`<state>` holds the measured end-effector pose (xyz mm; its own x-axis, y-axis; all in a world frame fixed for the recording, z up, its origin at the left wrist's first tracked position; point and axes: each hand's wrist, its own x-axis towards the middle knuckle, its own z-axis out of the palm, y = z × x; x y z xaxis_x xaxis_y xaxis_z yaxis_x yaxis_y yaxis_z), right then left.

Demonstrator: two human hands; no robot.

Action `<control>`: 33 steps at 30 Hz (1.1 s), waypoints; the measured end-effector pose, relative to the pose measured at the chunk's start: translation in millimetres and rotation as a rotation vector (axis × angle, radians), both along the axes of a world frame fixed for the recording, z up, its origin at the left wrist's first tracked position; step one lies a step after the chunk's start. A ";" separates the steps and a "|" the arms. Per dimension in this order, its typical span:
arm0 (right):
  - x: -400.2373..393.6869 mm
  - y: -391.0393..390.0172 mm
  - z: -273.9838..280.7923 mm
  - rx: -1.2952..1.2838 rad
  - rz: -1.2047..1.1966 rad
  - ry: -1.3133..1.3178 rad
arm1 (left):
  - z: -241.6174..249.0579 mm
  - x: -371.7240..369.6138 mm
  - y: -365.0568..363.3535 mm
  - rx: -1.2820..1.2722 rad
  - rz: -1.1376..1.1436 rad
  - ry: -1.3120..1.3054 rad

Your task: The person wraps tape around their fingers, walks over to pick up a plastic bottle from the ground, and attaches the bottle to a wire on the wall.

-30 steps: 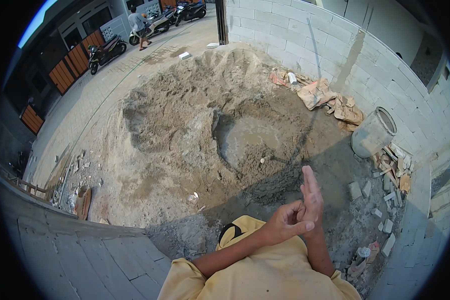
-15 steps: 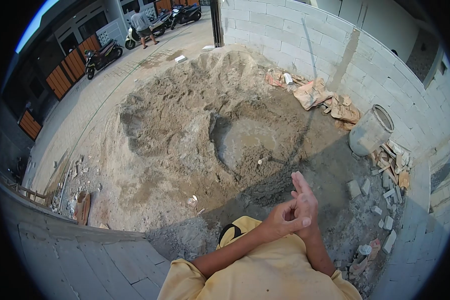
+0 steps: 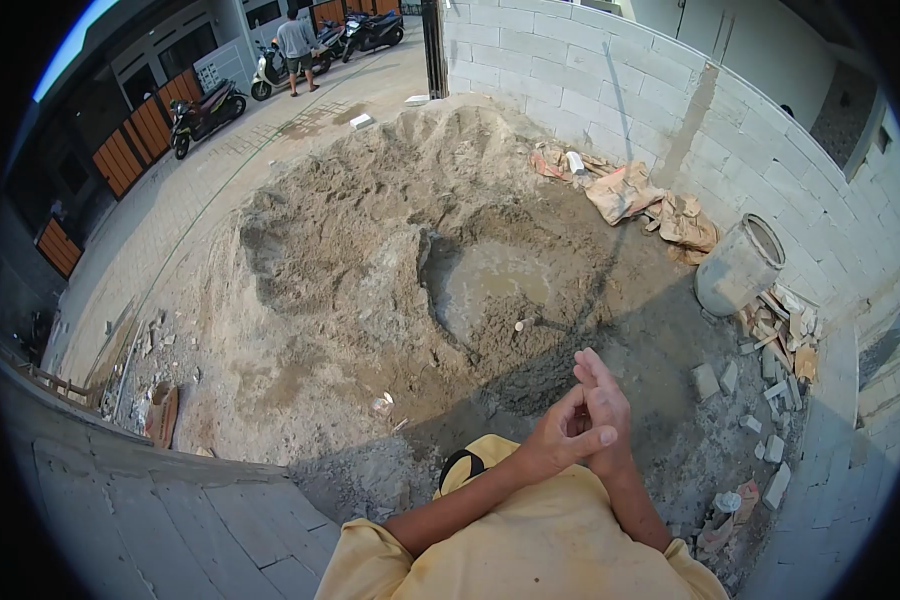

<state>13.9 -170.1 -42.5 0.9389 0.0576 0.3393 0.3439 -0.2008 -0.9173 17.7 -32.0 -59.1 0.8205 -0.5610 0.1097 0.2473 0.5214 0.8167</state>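
Note:
My left hand (image 3: 553, 437) and my right hand (image 3: 610, 413) meet in front of my yellow shirt (image 3: 520, 540), palm against palm. The fingers of my right hand stretch upward, pressed close together. My left thumb lies across toward the right palm, and the other left fingers are partly hidden behind the right hand. No tool shows in either hand. Beyond my fingertips lies wet grey mortar (image 3: 530, 385) with a pool of cloudy water (image 3: 505, 275) in a hollow. A pale handle end (image 3: 520, 325) pokes out of the mortar.
A large sand heap (image 3: 370, 190) spreads behind the pool. Crumpled paper sacks (image 3: 625, 190), a grey drum (image 3: 738, 268) and broken block pieces (image 3: 773, 447) line the white block wall (image 3: 570, 70). A person (image 3: 295, 50) stands by parked motorbikes (image 3: 205, 115). A low wall (image 3: 160, 500) runs at left.
My joined hands have shifted very slightly left and stay together. The distant person by the motorbikes has moved a little to the right and stands more upright.

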 end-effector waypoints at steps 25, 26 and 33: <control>-14.8 18.6 4.3 0.156 -0.019 0.278 | -4.4 13.1 33.8 -0.179 0.302 0.048; -14.6 20.1 10.3 0.218 0.004 0.313 | -2.5 15.0 38.3 -0.178 0.302 0.049; -14.9 9.1 12.2 0.275 0.041 0.437 | 14.1 7.4 55.8 -0.393 0.113 0.087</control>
<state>-1.0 -161.0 -30.3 0.9952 0.0612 -0.0760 -0.0804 0.0735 -0.9940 25.1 23.8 -44.9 0.8900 -0.3964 0.2252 0.2300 0.8169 0.5289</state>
